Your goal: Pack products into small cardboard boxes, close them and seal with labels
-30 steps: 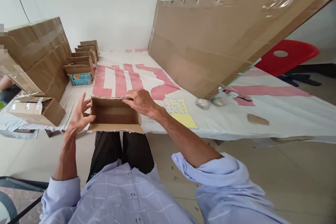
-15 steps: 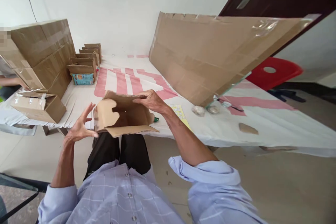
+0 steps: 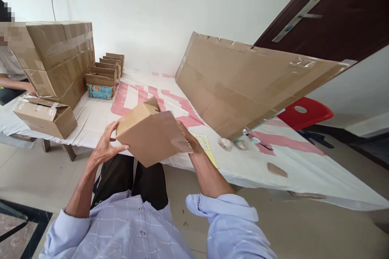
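A small brown cardboard box [image 3: 152,133] is lifted off the table and tipped over, its taped underside turned toward me. My left hand [image 3: 105,147] grips its left edge, thumb pressed on the near face. My right hand [image 3: 191,139] holds the right side from behind; only a few of its fingers show past the box. A yellow printed sheet [image 3: 206,147] lies on the table just right of the box, partly hidden by my right wrist.
The white and pink cloth covers the table [image 3: 100,119]. A big flat cardboard sheet [image 3: 243,85] leans across the right. Stacked large boxes [image 3: 57,56], a low taped box [image 3: 45,117] and a row of small open boxes [image 3: 101,79] sit left. Another person's arm [image 3: 15,85] shows far left. Red stool [image 3: 304,111] behind.
The box was sitting open side up on the table edge. It has been lifted and turned over, so its bottom faces me. My left hand went from open to gripping it.
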The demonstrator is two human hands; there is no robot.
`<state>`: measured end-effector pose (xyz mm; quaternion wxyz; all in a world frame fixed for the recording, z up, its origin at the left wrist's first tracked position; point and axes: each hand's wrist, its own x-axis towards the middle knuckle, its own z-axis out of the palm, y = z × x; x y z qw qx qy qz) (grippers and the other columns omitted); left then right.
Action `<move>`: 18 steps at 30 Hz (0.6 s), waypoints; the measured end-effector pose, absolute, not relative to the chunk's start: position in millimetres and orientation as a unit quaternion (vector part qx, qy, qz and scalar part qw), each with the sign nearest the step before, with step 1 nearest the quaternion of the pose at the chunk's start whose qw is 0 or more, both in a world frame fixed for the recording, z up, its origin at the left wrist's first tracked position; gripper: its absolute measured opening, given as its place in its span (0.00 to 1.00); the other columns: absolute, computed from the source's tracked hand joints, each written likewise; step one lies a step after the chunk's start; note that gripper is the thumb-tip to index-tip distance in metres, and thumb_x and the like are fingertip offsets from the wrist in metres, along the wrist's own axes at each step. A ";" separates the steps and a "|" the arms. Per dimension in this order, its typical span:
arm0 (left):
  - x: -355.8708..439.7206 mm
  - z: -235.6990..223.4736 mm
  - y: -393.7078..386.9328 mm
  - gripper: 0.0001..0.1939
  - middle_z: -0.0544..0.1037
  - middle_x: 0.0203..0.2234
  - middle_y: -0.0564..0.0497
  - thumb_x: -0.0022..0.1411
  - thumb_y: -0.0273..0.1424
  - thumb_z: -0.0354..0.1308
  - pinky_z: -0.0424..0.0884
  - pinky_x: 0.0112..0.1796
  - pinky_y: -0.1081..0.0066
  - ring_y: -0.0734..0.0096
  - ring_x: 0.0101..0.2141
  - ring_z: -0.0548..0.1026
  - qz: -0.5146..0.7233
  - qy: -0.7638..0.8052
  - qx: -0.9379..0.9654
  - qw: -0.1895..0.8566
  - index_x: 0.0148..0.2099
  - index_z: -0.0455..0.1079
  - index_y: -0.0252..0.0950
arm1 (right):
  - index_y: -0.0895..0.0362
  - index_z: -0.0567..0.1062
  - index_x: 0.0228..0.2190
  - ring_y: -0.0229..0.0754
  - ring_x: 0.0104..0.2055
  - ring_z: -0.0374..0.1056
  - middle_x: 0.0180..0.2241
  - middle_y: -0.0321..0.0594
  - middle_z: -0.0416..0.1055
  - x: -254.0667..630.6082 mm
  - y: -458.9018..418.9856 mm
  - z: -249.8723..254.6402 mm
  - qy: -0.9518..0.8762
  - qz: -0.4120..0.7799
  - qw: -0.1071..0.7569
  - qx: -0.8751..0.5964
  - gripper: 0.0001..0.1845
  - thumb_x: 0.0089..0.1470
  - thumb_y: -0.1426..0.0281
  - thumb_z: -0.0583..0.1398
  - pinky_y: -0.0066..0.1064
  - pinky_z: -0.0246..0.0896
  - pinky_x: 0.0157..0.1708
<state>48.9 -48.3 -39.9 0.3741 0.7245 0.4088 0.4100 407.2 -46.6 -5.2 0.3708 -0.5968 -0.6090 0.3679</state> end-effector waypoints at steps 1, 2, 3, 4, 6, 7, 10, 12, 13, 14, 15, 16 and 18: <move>46.7 -44.5 -45.4 0.53 0.62 0.79 0.36 0.55 0.52 0.78 0.82 0.56 0.51 0.36 0.73 0.68 0.412 0.434 0.715 0.363 0.78 0.65 0.45 | 0.52 0.73 0.26 0.45 0.29 0.67 0.24 0.39 0.72 404.2 -42.1 -3.4 -0.588 0.385 0.394 -0.593 0.32 0.43 0.37 0.70 0.37 0.63 0.30; 44.1 -49.5 -42.3 0.50 0.63 0.78 0.36 0.56 0.52 0.77 0.83 0.54 0.52 0.36 0.72 0.69 0.413 0.458 0.704 0.352 0.76 0.68 0.44 | 0.52 0.73 0.26 0.43 0.29 0.65 0.24 0.37 0.71 400.6 -37.0 -0.9 -0.570 0.396 0.412 -0.590 0.32 0.41 0.38 0.71 0.36 0.61 0.30; 41.4 -54.6 -39.0 0.47 0.65 0.77 0.35 0.56 0.51 0.77 0.84 0.52 0.53 0.37 0.72 0.70 0.414 0.480 0.694 0.341 0.73 0.70 0.43 | 0.53 0.73 0.25 0.41 0.28 0.63 0.24 0.36 0.70 396.7 -31.6 2.2 -0.558 0.404 0.423 -0.589 0.31 0.40 0.39 0.71 0.34 0.58 0.29; 39.0 -59.6 -36.0 0.45 0.67 0.76 0.35 0.56 0.51 0.76 0.84 0.51 0.53 0.37 0.71 0.71 0.415 0.500 0.685 0.330 0.71 0.71 0.41 | 0.53 0.73 0.25 0.40 0.28 0.61 0.23 0.35 0.68 392.4 -26.1 5.8 -0.554 0.406 0.424 -0.590 0.30 0.39 0.41 0.72 0.33 0.56 0.28; 35.4 -68.4 -31.6 0.41 0.71 0.72 0.34 0.56 0.48 0.75 0.83 0.51 0.53 0.38 0.69 0.74 0.411 0.537 0.668 0.310 0.68 0.72 0.40 | 0.53 0.70 0.23 0.38 0.28 0.57 0.22 0.32 0.64 383.3 -14.6 14.0 -0.570 0.385 0.416 -0.594 0.28 0.40 0.44 0.71 0.32 0.51 0.28; 34.4 -71.8 -30.7 0.40 0.73 0.71 0.33 0.56 0.47 0.75 0.83 0.52 0.52 0.40 0.66 0.77 0.404 0.560 0.658 0.302 0.67 0.72 0.39 | 0.52 0.68 0.22 0.37 0.28 0.55 0.22 0.31 0.61 378.3 -8.6 18.0 -0.585 0.367 0.413 -0.594 0.27 0.41 0.45 0.71 0.32 0.49 0.28; 33.5 -76.8 -34.8 0.34 0.79 0.64 0.34 0.60 0.45 0.74 0.80 0.54 0.50 0.44 0.56 0.84 0.347 0.658 0.613 0.267 0.64 0.72 0.39 | 0.51 0.62 0.20 0.36 0.28 0.51 0.21 0.29 0.55 360.1 12.0 26.4 -0.631 0.314 0.404 -0.584 0.28 0.44 0.47 0.70 0.32 0.46 0.28; 33.9 -75.8 -42.0 0.29 0.83 0.59 0.35 0.64 0.46 0.72 0.78 0.54 0.50 0.42 0.55 0.84 0.292 0.721 0.589 0.218 0.61 0.72 0.40 | 0.51 0.61 0.19 0.36 0.28 0.52 0.20 0.29 0.54 344.8 27.3 27.6 -0.649 0.290 0.393 -0.584 0.27 0.47 0.49 0.69 0.32 0.45 0.28; 34.7 -74.3 -46.2 0.25 0.85 0.56 0.37 0.66 0.47 0.71 0.77 0.53 0.51 0.42 0.55 0.84 0.268 0.739 0.587 0.193 0.58 0.73 0.40 | 0.51 0.62 0.19 0.36 0.28 0.53 0.20 0.29 0.54 336.6 35.0 26.9 -0.654 0.281 0.389 -0.584 0.26 0.48 0.50 0.68 0.32 0.45 0.28; 36.1 -72.4 -50.5 0.22 0.86 0.53 0.39 0.68 0.47 0.70 0.77 0.52 0.53 0.42 0.55 0.84 0.250 0.746 0.591 0.176 0.56 0.74 0.41 | 0.52 0.63 0.18 0.37 0.28 0.56 0.20 0.30 0.56 328.4 42.5 25.4 -0.657 0.275 0.390 -0.584 0.25 0.49 0.51 0.68 0.31 0.47 0.29; 38.5 -70.2 -54.7 0.18 0.87 0.50 0.41 0.69 0.46 0.69 0.77 0.50 0.55 0.45 0.53 0.85 0.239 0.743 0.602 0.170 0.53 0.74 0.41 | 0.52 0.65 0.18 0.38 0.29 0.59 0.20 0.31 0.59 320.7 49.5 23.4 -0.658 0.273 0.395 -0.580 0.25 0.49 0.51 0.68 0.31 0.49 0.29; 42.2 -68.1 -58.4 0.15 0.87 0.47 0.43 0.70 0.45 0.68 0.76 0.48 0.57 0.48 0.50 0.85 0.232 0.731 0.618 0.171 0.50 0.74 0.42 | 0.53 0.68 0.19 0.40 0.30 0.62 0.21 0.32 0.62 314.0 55.8 20.8 -0.656 0.275 0.406 -0.574 0.24 0.50 0.50 0.68 0.31 0.53 0.30; 53.6 -64.8 -64.2 0.12 0.87 0.42 0.46 0.70 0.43 0.68 0.75 0.45 0.61 0.54 0.45 0.86 0.231 0.696 0.654 0.186 0.45 0.74 0.42 | 0.54 0.75 0.23 0.43 0.34 0.69 0.24 0.35 0.71 305.2 65.5 14.2 -0.645 0.289 0.448 -0.547 0.24 0.51 0.46 0.68 0.33 0.63 0.35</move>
